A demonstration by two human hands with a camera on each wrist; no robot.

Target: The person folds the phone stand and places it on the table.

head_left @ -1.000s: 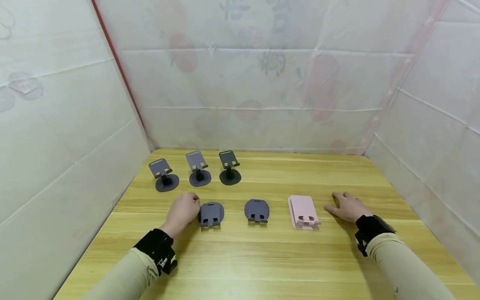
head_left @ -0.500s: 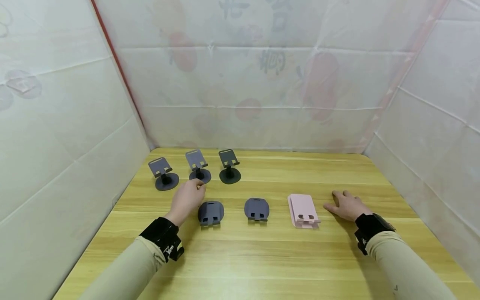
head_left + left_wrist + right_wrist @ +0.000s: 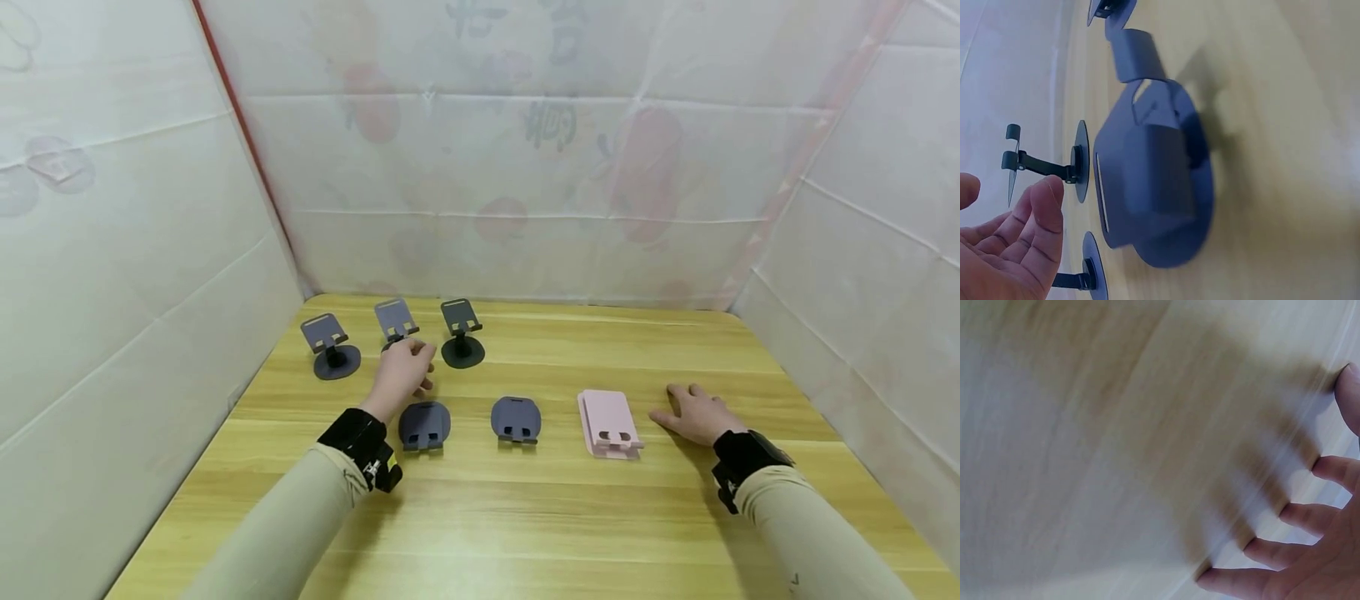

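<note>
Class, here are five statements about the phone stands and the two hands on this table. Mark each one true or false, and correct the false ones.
1. Three unfolded stands are in the back row. True: the left stand, middle stand and right stand are all upright.
2. The left hand rests on the pink stand. False: it is by the middle stand in the back row.
3. The right hand lies flat on the table. True.
4. Two folded grey stands lie in the front row. True: one and another.
5. The right hand grips the pink stand. False: it lies apart, to that stand's right.
</note>
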